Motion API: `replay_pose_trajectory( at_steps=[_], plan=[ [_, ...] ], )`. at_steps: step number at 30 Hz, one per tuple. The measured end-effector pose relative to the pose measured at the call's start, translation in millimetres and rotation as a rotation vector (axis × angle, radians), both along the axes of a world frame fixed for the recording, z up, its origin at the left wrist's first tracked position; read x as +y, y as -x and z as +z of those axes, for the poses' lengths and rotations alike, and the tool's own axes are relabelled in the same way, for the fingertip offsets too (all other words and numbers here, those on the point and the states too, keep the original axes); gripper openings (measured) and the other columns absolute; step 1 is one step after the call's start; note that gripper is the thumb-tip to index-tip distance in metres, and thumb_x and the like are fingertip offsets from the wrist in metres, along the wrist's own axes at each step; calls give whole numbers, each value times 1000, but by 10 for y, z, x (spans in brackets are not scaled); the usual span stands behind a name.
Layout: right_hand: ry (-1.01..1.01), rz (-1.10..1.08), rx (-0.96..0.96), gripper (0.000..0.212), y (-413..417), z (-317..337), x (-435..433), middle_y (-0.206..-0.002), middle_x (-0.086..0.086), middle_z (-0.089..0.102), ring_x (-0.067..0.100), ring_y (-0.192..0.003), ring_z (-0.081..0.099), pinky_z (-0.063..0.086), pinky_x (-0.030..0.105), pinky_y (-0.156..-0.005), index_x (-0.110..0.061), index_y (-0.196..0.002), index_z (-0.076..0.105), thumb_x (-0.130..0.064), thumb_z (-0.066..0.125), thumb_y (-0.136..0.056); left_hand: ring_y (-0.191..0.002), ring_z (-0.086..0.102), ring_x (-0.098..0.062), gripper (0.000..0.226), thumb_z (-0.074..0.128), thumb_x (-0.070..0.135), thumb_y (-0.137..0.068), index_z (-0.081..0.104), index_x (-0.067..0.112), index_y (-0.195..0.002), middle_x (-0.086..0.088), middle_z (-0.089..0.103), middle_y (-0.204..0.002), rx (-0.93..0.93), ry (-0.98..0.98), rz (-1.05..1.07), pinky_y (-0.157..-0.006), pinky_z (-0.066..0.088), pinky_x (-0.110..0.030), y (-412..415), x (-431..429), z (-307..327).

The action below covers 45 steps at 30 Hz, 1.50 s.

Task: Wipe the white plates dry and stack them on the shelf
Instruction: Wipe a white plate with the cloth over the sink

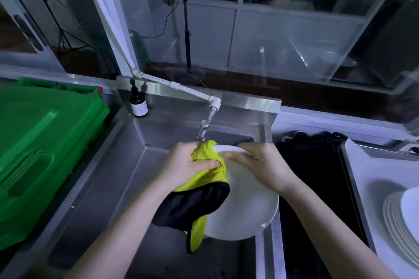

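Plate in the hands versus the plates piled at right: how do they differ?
The held plate is single; the piled plates are several, overlapping. The held plate is up over the sink, gripped by the right hand with the left hand pressing a yellow cloth on it; the piled plates rest untouched on a white surface. Both are white.

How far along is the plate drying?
Done: a stack of white plates lies at the right, though whether dried or waiting I cannot tell. In hand: the right hand grips one plate over the sink while the left hand holds the cloth against it. Left: finishing this plate and stacking it.
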State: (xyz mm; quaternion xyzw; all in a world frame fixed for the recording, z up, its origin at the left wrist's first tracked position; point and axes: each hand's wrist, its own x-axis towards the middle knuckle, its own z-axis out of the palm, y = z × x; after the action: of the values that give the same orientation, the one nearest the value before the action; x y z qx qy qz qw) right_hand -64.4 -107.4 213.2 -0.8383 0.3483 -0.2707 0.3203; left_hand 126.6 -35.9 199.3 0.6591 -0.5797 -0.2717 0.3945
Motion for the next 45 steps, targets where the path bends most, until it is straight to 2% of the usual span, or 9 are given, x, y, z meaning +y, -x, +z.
replay_pose_trajectory(
  at_steps=[7, 14, 17, 20, 24, 29, 34, 39, 45],
  plan=[
    [-491, -668, -587, 59, -58, -291, 186, -64, 1, 37, 14, -63, 35, 28, 32, -60, 3, -70, 43, -49, 66, -85, -76, 67, -16, 15, 74, 33, -84, 73, 20, -76, 8, 74, -73, 941, -67, 809, -73, 54, -33, 264, 138, -475],
    [-495, -323, -463, 29, 178, -297, 62, -103, -10, 74, 10, -95, 69, 53, 27, -80, -34, -115, 64, -38, 72, -88, -74, 64, -16, 15, 78, 33, -79, 75, 18, -77, 1, 75, -78, 627, 17, 619, -78, 54, -37, -27, 160, -314],
    [-245, -61, -148, 20, 167, -23, -142, -78, -10, 68, 0, -75, 61, 44, 22, -70, -21, -89, 69, -40, 72, -88, -64, 57, -11, 27, 87, 31, -69, 72, 10, -77, -7, 73, -75, 244, 17, 374, -65, 50, -35, -53, 71, -129],
    [15, 83, 56, 49, 10, 44, -99, -58, -6, 32, 7, -59, 31, 28, 27, -56, -1, -66, 50, -40, 67, -91, -59, 58, 12, 22, 87, 25, -69, 69, 37, -75, 22, 69, -66, 93, 53, 129, -56, 42, -9, 2, 11, 6],
    [42, -2, -56, 52, 60, 18, -103, -52, -10, 26, 6, -52, 26, 21, 21, -49, -16, -56, 35, -34, 70, -90, -59, 58, 11, 17, 85, 33, -70, 69, 37, -68, 24, 68, -65, 223, 67, 196, -58, 43, -7, 18, 39, -88],
    [-280, -395, -345, 57, 189, -115, -107, -58, -6, 31, 12, -56, 30, 22, 30, -52, -9, -59, 34, -43, 67, -92, -76, 67, -15, 13, 76, 35, -80, 74, 23, -76, 1, 74, -79, 774, -43, 534, -74, 54, -32, 92, 196, -442],
    [-124, -309, -172, 54, 186, -66, -79, -53, -8, 31, 8, -49, 28, 22, 23, -47, -13, -59, 32, -37, 65, -94, -81, 70, -18, 21, 82, 30, -75, 71, 14, -83, 0, 76, -82, 618, -59, 428, -73, 56, -33, -44, 44, -325],
    [64, -8, 61, 54, 86, 140, -95, -56, -7, 24, 10, -57, 23, 22, 26, -52, -15, -60, 30, -33, 67, -94, -62, 60, -9, 46, 81, 47, -59, 70, 6, -77, -9, 73, -76, 124, -90, 57, -62, 50, -31, -107, -116, -128],
    [-53, -286, -208, 59, 150, 169, -170, -57, -3, 30, 9, -55, 28, 24, 31, -52, -2, -60, 37, -41, 67, -93, -77, 67, -18, 22, 77, 39, -74, 74, 18, -78, 2, 75, -80, 696, 8, 460, -78, 53, -36, 47, -97, -259]
  ],
)
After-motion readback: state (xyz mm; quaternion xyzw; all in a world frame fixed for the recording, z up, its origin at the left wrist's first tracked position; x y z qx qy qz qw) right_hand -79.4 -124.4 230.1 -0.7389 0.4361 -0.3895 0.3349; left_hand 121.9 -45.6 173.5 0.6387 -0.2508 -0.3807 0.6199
